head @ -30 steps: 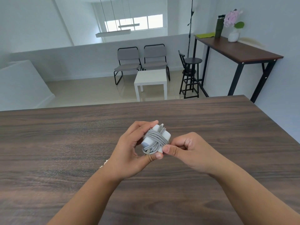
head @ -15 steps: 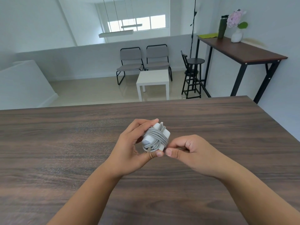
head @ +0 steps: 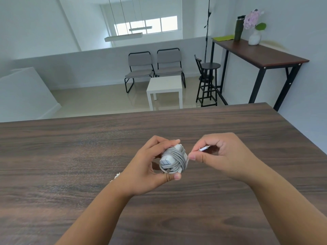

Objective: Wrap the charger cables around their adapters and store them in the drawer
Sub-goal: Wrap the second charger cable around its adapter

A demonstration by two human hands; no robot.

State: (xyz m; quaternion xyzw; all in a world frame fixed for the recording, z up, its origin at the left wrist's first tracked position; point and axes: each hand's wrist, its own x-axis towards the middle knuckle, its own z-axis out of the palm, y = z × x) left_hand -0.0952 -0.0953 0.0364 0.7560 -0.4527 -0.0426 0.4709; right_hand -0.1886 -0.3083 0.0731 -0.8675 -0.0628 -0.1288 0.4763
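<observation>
A white charger adapter (head: 166, 162) with a grey cable (head: 177, 157) wound crosswise around it is held above the dark wooden table (head: 70, 156). My left hand (head: 150, 167) grips the adapter between thumb and fingers. Just to its right, my right hand (head: 217, 156) pinches the cable's free end, and the white connector plug (head: 204, 148) sticks out between its fingers. A short stretch of cable runs from the bundle to that hand. No drawer is in view.
The table's far edge runs across the middle of the view, its right edge slanting down at the right. Beyond it stand a white side table (head: 165, 89), two grey chairs (head: 154, 68), a black stool (head: 208, 82) and a tall desk (head: 261, 53) with a vase and bottle.
My right hand has pulled away to the right, drawing the cable's plug end out from the bundle. The left hand has turned the adapter slightly. The camera view has shifted a little.
</observation>
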